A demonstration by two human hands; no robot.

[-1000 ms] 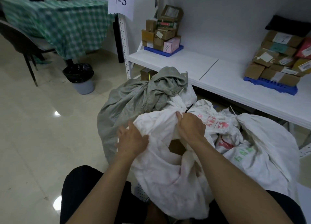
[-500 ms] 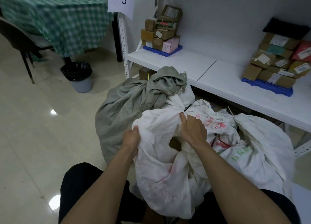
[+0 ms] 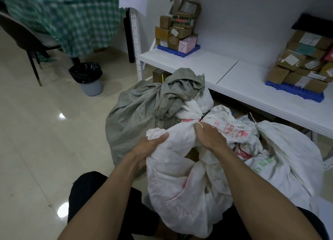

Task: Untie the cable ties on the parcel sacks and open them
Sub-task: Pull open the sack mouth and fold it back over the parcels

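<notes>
The left hand (image 3: 146,149) grips a fold of the white sack (image 3: 180,182) between the forearms; the right hand (image 3: 209,137) pinches its bunched neck just below the tie. Best to hold the neck steady and work the tie loose at the fingertips, not tug cloth.

The fingertips of the right hand (image 3: 210,136) are buried in the gathered neck of the white sack (image 3: 182,182), so its grip is not clear. At 3 o'clock, the box stack (image 3: 304,59) is cut by the frame edge. At 11 o'clock, the checked tablecloth (image 3: 72,18) is blurred. The labels on the boxes are too small to read.
</notes>
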